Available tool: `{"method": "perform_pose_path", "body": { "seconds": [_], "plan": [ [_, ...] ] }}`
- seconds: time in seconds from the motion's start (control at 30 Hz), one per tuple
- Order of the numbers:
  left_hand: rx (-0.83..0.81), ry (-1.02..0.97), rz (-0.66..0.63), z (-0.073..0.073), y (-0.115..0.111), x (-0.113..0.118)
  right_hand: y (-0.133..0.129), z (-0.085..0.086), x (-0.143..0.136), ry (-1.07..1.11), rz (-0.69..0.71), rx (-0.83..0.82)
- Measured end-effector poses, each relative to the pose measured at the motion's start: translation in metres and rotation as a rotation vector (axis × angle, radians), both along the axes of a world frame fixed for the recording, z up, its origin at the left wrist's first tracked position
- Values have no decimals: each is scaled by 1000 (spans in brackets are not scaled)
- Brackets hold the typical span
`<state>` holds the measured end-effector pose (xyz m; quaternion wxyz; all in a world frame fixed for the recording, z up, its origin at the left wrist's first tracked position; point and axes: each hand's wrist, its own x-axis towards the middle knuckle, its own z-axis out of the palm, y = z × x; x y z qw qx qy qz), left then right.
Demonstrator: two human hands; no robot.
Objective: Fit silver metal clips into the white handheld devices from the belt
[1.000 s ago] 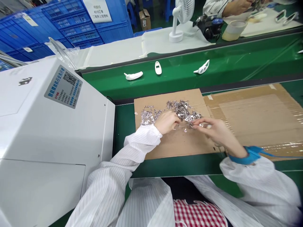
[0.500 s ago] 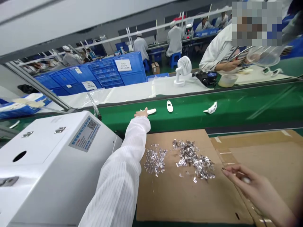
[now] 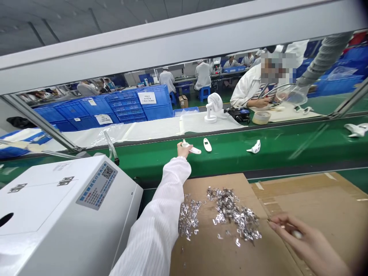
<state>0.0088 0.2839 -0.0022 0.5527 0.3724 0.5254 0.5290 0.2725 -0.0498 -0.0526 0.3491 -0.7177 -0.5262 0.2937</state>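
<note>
My left hand (image 3: 184,149) reaches out over the green conveyor belt (image 3: 155,161), its fingers closed on a white plastic casing part (image 3: 194,150). Just right of that part lies a white oval casing (image 3: 207,145) with a small dark window. My right hand (image 3: 301,237) hovers over the cardboard at the right, fingers pinched together. A small dark tip shows at its fingertips and something whitish under the curled fingers; I cannot make out what it holds. Between my arms, small shiny metal pieces lie in a larger pile (image 3: 230,211) and a smaller scatter (image 3: 189,218).
A white machine box (image 3: 115,218) stands at the left. Farther along the belt are a white curved part (image 3: 254,147) and another white part (image 3: 356,130). Beyond it stand a small white fan (image 3: 214,105), blue crates (image 3: 155,101) and a seated co-worker (image 3: 247,88).
My left hand has moved right along the belt with the white casing part, closer to the oval casing. The view has tilted upward. My right hand keeps its pinch, nearly in place.
</note>
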Motion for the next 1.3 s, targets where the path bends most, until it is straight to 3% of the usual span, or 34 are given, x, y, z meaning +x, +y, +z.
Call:
{"method": "perform_pose_path", "body": {
  "seconds": [0.13, 0.27, 0.33, 0.4, 0.5, 0.67, 1.0, 1.2, 1.3],
  "plan": [
    [18, -146, -155, 19, -51, 3, 22, 51, -36, 44, 22, 140],
    [-9, -384, -353, 35, -132, -1, 47, 92, -78, 130, 132, 255],
    [-42, -427, -400, 39, -171, -4, 57, 101, -97, 117, 188, 306],
    [-54, -416, -355, 41, -202, -5, 63, 104, -112, 65, 271, 331],
    [-55, -385, -272, 39, -231, -7, 65, 103, -127, -13, 356, 359],
    [-69, -330, -291, 35, -248, -8, 57, 103, -131, -69, 402, 378],
    [-69, -316, -361, 40, -258, -5, 49, 103, -125, -97, 448, 416],
    [-63, -322, -271, 40, -259, -1, 38, 97, -131, -386, 427, 616],
    [-66, -320, -169, 35, -255, -3, 32, 96, -138, -577, 469, 586]
  ]
}}
